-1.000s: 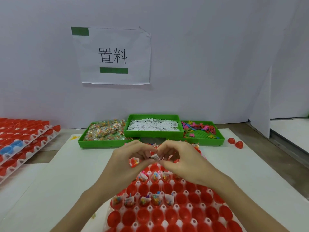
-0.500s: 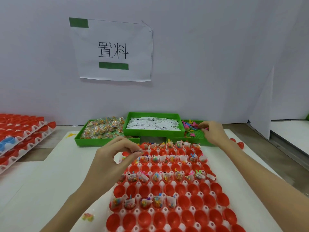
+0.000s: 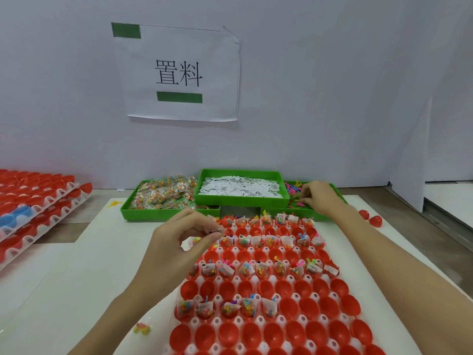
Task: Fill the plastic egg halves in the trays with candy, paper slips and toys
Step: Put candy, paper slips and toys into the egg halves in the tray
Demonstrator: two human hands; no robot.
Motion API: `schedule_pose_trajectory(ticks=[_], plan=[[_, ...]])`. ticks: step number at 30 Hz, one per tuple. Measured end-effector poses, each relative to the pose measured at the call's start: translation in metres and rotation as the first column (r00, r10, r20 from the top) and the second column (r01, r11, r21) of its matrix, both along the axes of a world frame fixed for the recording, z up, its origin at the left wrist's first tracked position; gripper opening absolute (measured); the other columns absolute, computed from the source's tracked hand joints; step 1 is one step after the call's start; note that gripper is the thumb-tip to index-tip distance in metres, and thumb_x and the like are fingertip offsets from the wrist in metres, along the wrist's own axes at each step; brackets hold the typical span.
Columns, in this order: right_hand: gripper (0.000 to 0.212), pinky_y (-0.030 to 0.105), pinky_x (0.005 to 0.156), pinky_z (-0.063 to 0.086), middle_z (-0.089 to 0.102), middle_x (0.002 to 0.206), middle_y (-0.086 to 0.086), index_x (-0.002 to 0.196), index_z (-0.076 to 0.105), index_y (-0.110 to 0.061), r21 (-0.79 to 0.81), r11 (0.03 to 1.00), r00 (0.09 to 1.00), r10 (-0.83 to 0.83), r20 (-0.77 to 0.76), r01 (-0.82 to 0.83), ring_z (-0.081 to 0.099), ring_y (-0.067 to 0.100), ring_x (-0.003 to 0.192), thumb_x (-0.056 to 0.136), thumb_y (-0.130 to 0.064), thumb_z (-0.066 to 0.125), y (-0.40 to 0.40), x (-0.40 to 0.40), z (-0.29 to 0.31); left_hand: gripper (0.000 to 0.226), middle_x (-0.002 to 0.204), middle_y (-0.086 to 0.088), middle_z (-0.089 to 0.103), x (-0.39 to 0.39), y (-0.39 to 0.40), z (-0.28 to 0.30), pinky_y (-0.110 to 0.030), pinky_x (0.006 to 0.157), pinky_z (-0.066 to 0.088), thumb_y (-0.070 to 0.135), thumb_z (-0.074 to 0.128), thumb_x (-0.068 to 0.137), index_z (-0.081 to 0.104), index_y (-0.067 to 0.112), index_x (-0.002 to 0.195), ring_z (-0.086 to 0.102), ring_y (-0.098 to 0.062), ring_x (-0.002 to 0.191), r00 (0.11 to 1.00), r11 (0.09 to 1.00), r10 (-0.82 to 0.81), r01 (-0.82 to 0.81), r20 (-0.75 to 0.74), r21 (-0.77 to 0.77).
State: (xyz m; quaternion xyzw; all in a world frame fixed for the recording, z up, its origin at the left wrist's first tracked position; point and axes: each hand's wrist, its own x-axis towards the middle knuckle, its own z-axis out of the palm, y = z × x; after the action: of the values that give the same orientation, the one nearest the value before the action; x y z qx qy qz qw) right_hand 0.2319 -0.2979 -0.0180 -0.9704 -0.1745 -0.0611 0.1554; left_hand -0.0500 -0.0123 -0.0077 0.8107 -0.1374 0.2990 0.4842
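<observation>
Red egg halves (image 3: 266,288) sit open-side up in a white tray (image 3: 217,321), some stuffed with candy and slips, while the left hand (image 3: 176,242) pinches something small and the right hand's (image 3: 320,198) fingers curl among toys (image 3: 294,188).

Left grip (image 3: 179,242) pinched, right grip (image 3: 320,198) curled.

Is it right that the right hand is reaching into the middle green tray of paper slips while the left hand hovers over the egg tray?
Not quite. The head view shows the right hand in the right-most green tray of toys, not the paper slips tray. The left hand does hover over the egg tray.
</observation>
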Motion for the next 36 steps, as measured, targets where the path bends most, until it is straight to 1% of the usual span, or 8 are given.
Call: schedule_pose_trajectory(ticks=[3, 6, 9, 13, 18, 22, 31, 36], plan=[[0.011, 0.030, 0.073, 0.044, 0.075, 0.097, 0.012, 0.094, 0.072, -0.005, -0.007, 0.999, 0.999, -0.041, 0.034, 0.041, 0.058, 0.016, 0.073, 0.099, -0.013, 0.066, -0.003, 0.000, -0.002, 0.012, 0.096, 0.003, 0.070, -0.001, 0.000, 0.001, -0.030, 0.081, 0.060, 0.029, 0.074, 0.086, 0.077, 0.023, 0.096, 0.072, -0.023, 0.089, 1.000, 1.000, 0.001, -0.001, -0.014, -0.016], [0.018, 0.032, 0.075, 0.046, 0.073, 0.094, 0.011, 0.100, 0.072, -0.002, 0.240, 0.968, 0.986, -0.110, 0.122, 0.078, 0.062, 0.021, 0.078, 0.101, -0.018, 0.063, -0.006, -0.011, 0.004, 0.011, 0.097, 0.003, 0.075, -0.004, -0.002, 0.001, -0.027, 0.083, 0.059, 0.030, 0.075, 0.086, 0.077, 0.025, 0.096, 0.074, -0.021, 0.092, 0.999, 0.999, -0.006, 0.003, -0.045, -0.048], [0.019, 0.033, 0.079, 0.054, 0.073, 0.089, 0.006, 0.100, 0.072, -0.004, 0.576, 0.816, 0.987, -0.130, 0.093, 0.053, 0.069, 0.022, 0.084, 0.099, -0.022, 0.066, -0.002, -0.040, 0.020, 0.009, 0.095, 0.006, 0.078, -0.007, -0.006, 0.004, -0.023, 0.083, 0.058, 0.032, 0.075, 0.086, 0.077, 0.030, 0.094, 0.075, -0.016, 0.090, 0.996, 0.996, -0.018, 0.010, -0.087, -0.085], [0.014, 0.025, 0.076, 0.061, 0.077, 0.085, 0.004, 0.109, 0.073, -0.009, 0.792, 0.610, 0.993, 0.109, -0.038, -0.036, 0.074, 0.019, 0.080, 0.096, -0.013, 0.068, 0.013, -0.113, 0.040, 0.008, 0.092, 0.004, 0.077, -0.011, -0.015, 0.007, -0.024, 0.080, 0.059, 0.032, 0.076, 0.085, 0.077, 0.030, 0.093, 0.074, -0.017, 0.085, 0.996, 0.994, -0.033, 0.023, -0.087, -0.109], [0.012, 0.021, 0.077, 0.060, 0.079, 0.089, 0.004, 0.103, 0.078, -0.014, 0.816, 0.548, 0.919, 0.391, -0.057, -0.183, 0.077, 0.018, 0.080, 0.093, -0.014, 0.072, 0.022, -0.205, 0.050, 0.010, 0.091, 0.000, 0.077, -0.018, -0.031, 0.008, -0.027, 0.080, 0.060, 0.024, 0.077, 0.087, 0.077, 0.023, 0.097, 0.075, -0.020, 0.085, 0.990, 0.985, -0.107, 0.092, -0.097, -0.148], [0.008, 0.022, 0.077, 0.059, 0.078, 0.089, 0.003, 0.098, 0.080, -0.016, 0.784, 0.561, 0.848, 0.523, -0.088, -0.265, 0.077, 0.018, 0.080, 0.092, -0.013, 0.075, 0.035, -0.235, 0.055, 0.012, 0.092, 0.003, 0.078, -0.023, -0.043, 0.009, -0.025, 0.077, 0.060, 0.021, 0.078, 0.086, 0.079, 0.022, 0.098, 0.077, -0.018, 0.083, 0.988, 0.987, -0.131, 0.122, -0.079, -0.107], [0.009, 0.020, 0.074, 0.059, 0.079, 0.084, 0.001, 0.096, 0.083, -0.017, 0.759, 0.585, 0.828, 0.549, -0.113, -0.285, 0.077, 0.015, 0.078, 0.090, -0.013, 0.078, 0.034, -0.245, 0.061, 0.021, 0.086, 0.002, 0.079, -0.030, -0.051, 0.012, -0.021, 0.073, 0.059, 0.017, 0.087, 0.079, 0.078, 0.021, 0.097, 0.077, -0.016, 0.078, 0.999, 0.985, -0.020, 0.013, -0.038, -0.173], [0.014, 0.017, 0.079, 0.058, 0.080, 0.089, -0.003, 0.104, 0.082, -0.023, 0.749, 0.603, 0.787, 0.588, -0.186, -0.274, 0.078, 0.013, 0.085, 0.091, -0.020, 0.077, 0.025, -0.247, 0.066, 0.017, 0.079, 0.000, 0.078, -0.032, -0.051, 0.015, -0.026, 0.069, 0.061, 0.020, 0.089, 0.076, 0.079, 0.022, 0.090, 0.077, -0.019, 0.071, 0.997, 0.982, -0.033, 0.020, -0.067, -0.189]])
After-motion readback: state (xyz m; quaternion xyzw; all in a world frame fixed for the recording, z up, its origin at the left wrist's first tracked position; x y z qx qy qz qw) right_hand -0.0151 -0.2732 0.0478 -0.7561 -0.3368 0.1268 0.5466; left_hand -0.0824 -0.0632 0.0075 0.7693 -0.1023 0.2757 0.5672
